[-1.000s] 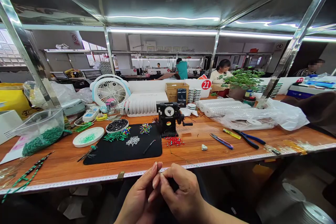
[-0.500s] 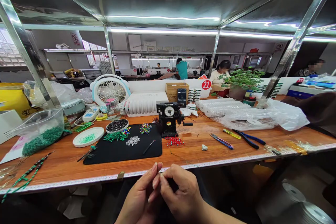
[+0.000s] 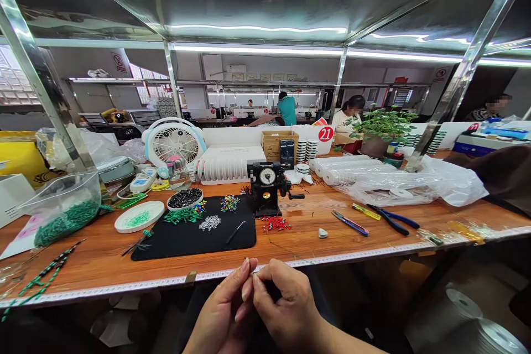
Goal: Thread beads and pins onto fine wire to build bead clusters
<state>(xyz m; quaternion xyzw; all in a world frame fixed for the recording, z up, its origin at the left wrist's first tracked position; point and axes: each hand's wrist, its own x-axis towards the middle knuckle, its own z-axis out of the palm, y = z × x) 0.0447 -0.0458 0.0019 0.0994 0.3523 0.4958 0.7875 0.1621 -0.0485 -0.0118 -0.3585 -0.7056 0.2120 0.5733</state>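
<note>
"What's the biggest thing down there?"

"A long wooden workbench [image 3: 83, 257] across the frame, with a tape measure [image 3: 124, 286] along its near edge."

"And at its centre?"

"A black mat [image 3: 236, 240], and just behind it a black dial instrument [image 3: 266, 191]. Blue-handled pliers [image 3: 392, 220] lie further right."

"Where are the hands?"

"At bottom centre, just below the bench edge. The left hand [image 3: 219, 304] and right hand [image 3: 288, 301] are curled together, both pinching a thin strand [image 3: 253, 269] between their fingertips."

"What's it made of?"

"Too fine to tell."
</note>
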